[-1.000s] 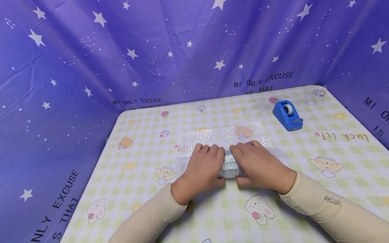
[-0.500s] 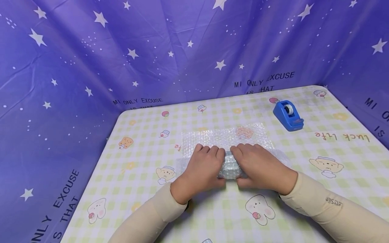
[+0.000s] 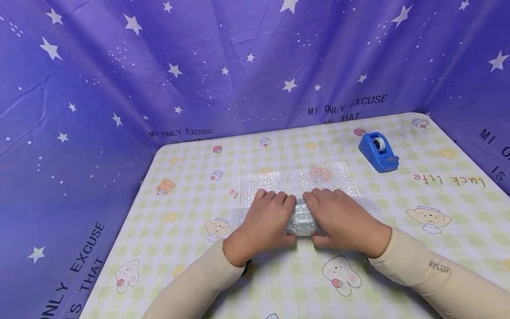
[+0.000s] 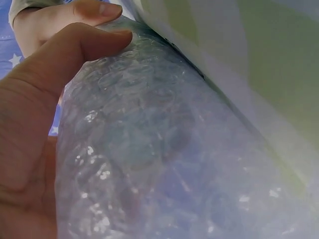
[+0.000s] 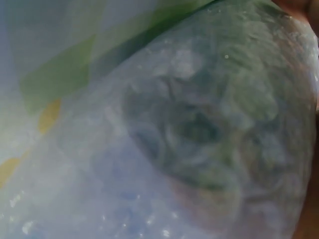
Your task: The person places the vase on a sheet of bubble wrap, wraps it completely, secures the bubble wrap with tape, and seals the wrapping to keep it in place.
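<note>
A bundle rolled in clear bubble wrap (image 3: 303, 221) lies across the middle of the table, and both hands grip it side by side. My left hand (image 3: 266, 218) curls over its left part, fingers on the far side and thumb on the near side. On the right part, my right hand (image 3: 338, 217) holds it the same way. A flat stretch of bubble wrap (image 3: 279, 179) spreads away behind the roll. In the left wrist view the left thumb presses the bubbly surface (image 4: 139, 129). Through the layers in the right wrist view a dark round shape (image 5: 197, 127) shows, its kind blurred.
A blue tape dispenser (image 3: 378, 153) with a roll of tape stands at the back right. The table (image 3: 191, 164) has a green checked cover with cartoon prints. Purple star-patterned curtains (image 3: 223, 53) hang behind and at both sides.
Both hands keep their grip on the bubble-wrapped roll, which has come very slightly nearer. The flat bubble wrap's far edge has shifted a little toward the person as well.
</note>
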